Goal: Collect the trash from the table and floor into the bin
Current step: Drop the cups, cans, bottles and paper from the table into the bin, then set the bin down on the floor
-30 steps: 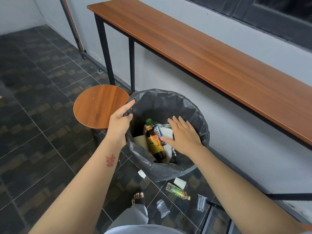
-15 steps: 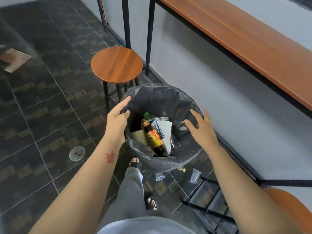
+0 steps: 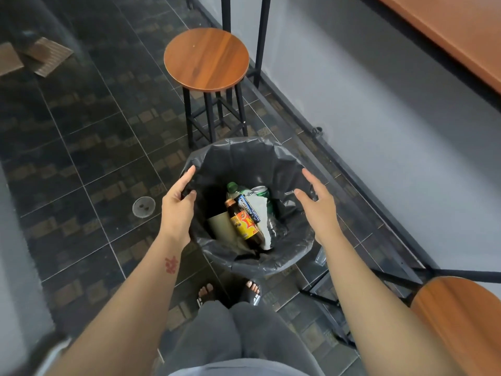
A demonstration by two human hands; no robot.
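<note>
while the left hand (image 3: pixel 177 210) pinches the left rim of the black-lined bin (image 3: pixel 244 149), thumb on the inner side, the right hand (image 3: pixel 321 210) hovers at the opposite rim with fingers straight and spread, holding nothing. inside the bin lie a brown bottle (image 3: pixel 245 225) with a yellow label, a green-capped bottle (image 3: pixel 231 187), a can (image 3: pixel 260 189) and white paper (image 3: pixel 261 210). a round stool (image 3: pixel 206 59) stands just behind the bin on the tiled floor (image 3: pixel 81 158); the tabletop (image 3: pixel 447 31) runs at upper right.

Bin (image 3: pixel 284 263) liner glossy plastic; stool (image 3: pixel 206 59) smooth wood
</note>
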